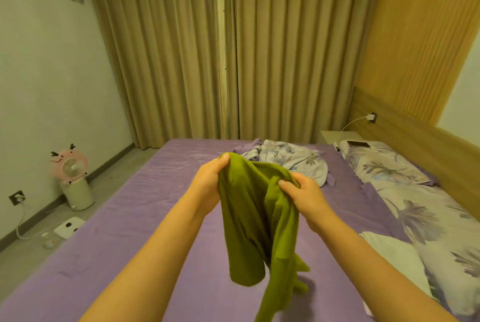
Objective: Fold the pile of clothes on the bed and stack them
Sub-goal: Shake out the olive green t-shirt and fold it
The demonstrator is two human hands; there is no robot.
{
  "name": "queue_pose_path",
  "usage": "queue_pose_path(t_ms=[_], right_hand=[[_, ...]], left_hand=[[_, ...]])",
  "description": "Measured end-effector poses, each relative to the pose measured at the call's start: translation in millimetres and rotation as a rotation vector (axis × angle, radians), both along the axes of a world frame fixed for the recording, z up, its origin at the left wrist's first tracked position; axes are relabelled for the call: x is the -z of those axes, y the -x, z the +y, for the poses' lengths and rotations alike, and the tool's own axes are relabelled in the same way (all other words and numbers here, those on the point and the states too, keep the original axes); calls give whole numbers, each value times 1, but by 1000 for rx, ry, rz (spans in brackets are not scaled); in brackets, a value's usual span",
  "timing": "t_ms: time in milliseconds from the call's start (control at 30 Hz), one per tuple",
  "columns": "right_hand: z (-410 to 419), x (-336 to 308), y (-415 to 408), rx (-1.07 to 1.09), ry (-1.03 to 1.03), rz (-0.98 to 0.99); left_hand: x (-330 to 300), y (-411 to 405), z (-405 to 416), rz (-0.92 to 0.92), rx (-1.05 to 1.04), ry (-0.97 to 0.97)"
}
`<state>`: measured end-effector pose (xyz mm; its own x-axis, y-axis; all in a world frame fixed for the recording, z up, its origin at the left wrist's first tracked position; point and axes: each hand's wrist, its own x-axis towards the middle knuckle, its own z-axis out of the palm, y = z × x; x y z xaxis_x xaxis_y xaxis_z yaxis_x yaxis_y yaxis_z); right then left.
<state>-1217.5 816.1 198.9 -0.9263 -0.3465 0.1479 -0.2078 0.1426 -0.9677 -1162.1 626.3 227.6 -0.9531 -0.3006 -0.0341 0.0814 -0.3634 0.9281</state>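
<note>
Both arms are out over the bed (145,207), and the green garment (255,220) hangs between them, bunched and draping down, its lower end blurred near the purple sheet. The left hand (207,184) pinches the top edge with thumb and fingers curled round the cloth; the right hand (302,195) has its grip on a gathered fold just beside it. Further up the bed lies a rumpled floral cloth (285,160), and floral pillows (384,165) run along the right side by the wooden headboard (415,140). Closed curtains (233,49) fill the far wall, and a pink fan (71,178) stands on the floor at left
</note>
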Motion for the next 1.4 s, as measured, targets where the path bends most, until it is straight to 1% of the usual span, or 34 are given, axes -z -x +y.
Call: queue_pose_path(t_ms=[100,167,267,400,467,533,600,667,767,900,967,1033,1100,1200,1333,1400], right_hand=[[47,-24,6,-9,38,68],[67,-39,7,-38,34,134],[76,-60,-1,-123,25,216],[76,-81,-15,-259,44,183],[76,-89,-21,-261,78,157],[78,-94,-24,-187,134,129],[82,-98,-25,-130,226,43],[85,-101,-25,-150,293,-44],[81,-101,-29,-262,349,-114],[65,-99,-34,-281,480,-167],[59,-99,-37,-312,545,-167],[55,-98,-37,-355,566,-143],[53,-98,-38,-367,532,-84],[52,-102,-38,-275,337,162],[49,-116,-34,-176,123,418],[51,-121,-26,-77,1,515]], left_hand=[[-24,-3,3,100,15,97],[-38,-1,13,138,63,158],[-58,5,42,198,216,247],[-74,8,82,247,394,362],[-76,9,94,254,375,421],[-73,10,99,236,273,489],[-65,11,98,187,159,524],[-56,11,95,125,116,496],[-51,5,94,92,131,414],[-53,-6,99,132,248,263],[-52,-14,104,169,232,166],[-48,-23,106,207,177,168],[-45,-32,105,258,149,237],[-47,-38,101,329,142,380],[-54,-32,95,296,122,561],[-55,-29,90,282,137,591]])
